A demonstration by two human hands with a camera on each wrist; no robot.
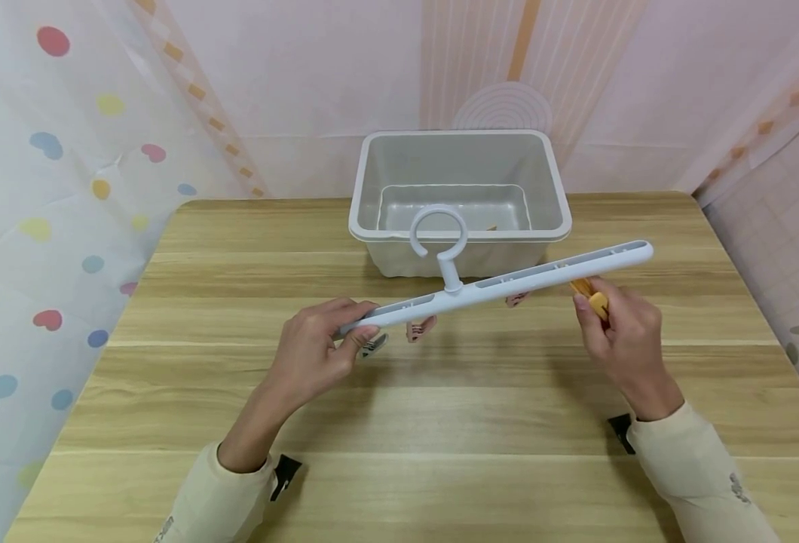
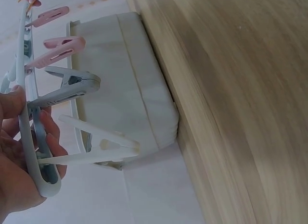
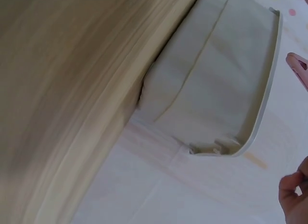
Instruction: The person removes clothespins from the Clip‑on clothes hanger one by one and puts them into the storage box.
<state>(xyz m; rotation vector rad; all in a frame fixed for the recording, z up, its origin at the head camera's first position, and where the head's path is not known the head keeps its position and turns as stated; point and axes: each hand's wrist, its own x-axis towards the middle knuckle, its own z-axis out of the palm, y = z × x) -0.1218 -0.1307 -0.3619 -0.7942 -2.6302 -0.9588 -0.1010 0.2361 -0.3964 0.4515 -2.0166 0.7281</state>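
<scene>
A pale blue-grey clip hanger with a round hook is held above the table, its right end raised. My left hand grips its left end, thumb on the front. Below the bar hang a white clip, a grey clip, and pink clips farther along. Near the hanger's right part, my right hand pinches an orange-yellow clip against the bar's underside. Whether that clip is fastened to the bar, I cannot tell. The right wrist view shows only the edge of the right hand.
A light grey plastic bin stands at the back of the wooden table, behind the hanger. A small orange-brown piece shows inside it. Patterned sheets hang behind and beside the table.
</scene>
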